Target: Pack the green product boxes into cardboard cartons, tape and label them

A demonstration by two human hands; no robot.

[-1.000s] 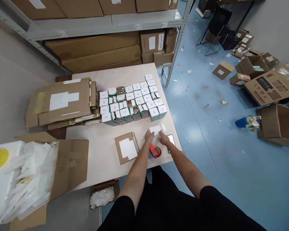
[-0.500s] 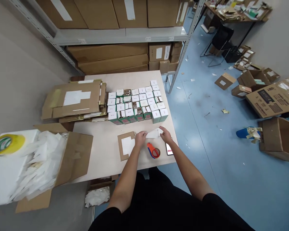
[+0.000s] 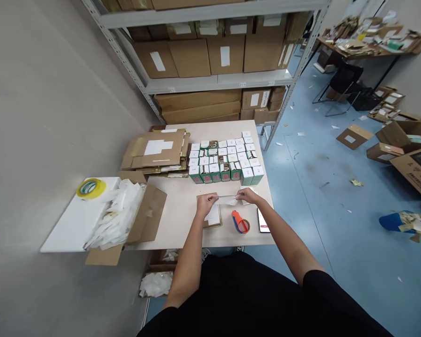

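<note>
The left hand [image 3: 206, 205] and right hand [image 3: 249, 195] pinch a white sheet [image 3: 227, 201] by its ends, stretched above the counter [image 3: 178, 210] and not set down. Below the left hand lies a carton [image 3: 212, 219], its white patch [image 3: 214, 214] already on. By the near edge are a tape cutter [image 3: 240, 221] and, toward the right corner, a phone [image 3: 263, 222]. Farther back, most boxes [image 3: 226, 161] look closed, several open.
</note>
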